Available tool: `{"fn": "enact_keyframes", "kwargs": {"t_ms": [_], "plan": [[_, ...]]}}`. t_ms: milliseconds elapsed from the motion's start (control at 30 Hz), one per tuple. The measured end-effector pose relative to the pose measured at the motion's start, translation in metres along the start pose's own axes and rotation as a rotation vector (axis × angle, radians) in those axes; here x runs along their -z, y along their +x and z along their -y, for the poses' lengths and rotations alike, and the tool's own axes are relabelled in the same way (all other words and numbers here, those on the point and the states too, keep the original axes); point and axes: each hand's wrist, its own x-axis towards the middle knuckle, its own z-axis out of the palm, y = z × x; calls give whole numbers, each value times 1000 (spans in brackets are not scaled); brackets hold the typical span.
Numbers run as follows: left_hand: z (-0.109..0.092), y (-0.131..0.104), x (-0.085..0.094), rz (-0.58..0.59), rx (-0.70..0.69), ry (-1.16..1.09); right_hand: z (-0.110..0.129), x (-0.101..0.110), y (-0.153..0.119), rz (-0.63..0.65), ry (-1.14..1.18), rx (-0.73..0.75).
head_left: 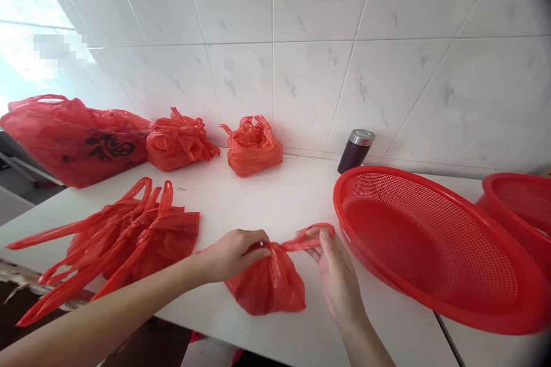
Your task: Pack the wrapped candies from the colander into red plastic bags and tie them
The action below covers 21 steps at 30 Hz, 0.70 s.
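Observation:
A red plastic bag (271, 287) with a bulging body rests on the white table in front of me. My left hand (239, 255) is closed around its gathered neck, the thumb pressed against the plastic. My right hand (333, 261) pinches one of the bag's handles, which is pulled out to the right and looped by the fingers. What the bag contains is hidden. Left of my left hand lie several flat red plastic bags (167, 238) with twisted handles, some of them hanging past the table's front edge.
A large red mesh basket (396, 235) stands at right, another red basket (520, 206) beyond it. A dark bottle (355, 152) with a silver lid stands by the tiled wall. Along the back are red bags (253, 152), a crumpled one (178, 140), and a big printed one (73, 140).

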Motion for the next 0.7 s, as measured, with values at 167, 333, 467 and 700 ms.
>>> {"fn": "enact_keyframes", "kwargs": {"t_ms": [167, 333, 467, 700], "plan": [[36, -46, 29, -239, 378, -83, -13, 4, 0, 64, -202, -109], [73, -83, 48, -435, 650, 262, -38, -3, -1, 182, -259, -104], [61, -94, 45, -537, 633, 670, -54, -1, -1, 150, -356, -131], [49, -76, -6, -25, 460, 399, -68, 1, -7, 133, -460, -93]]}}
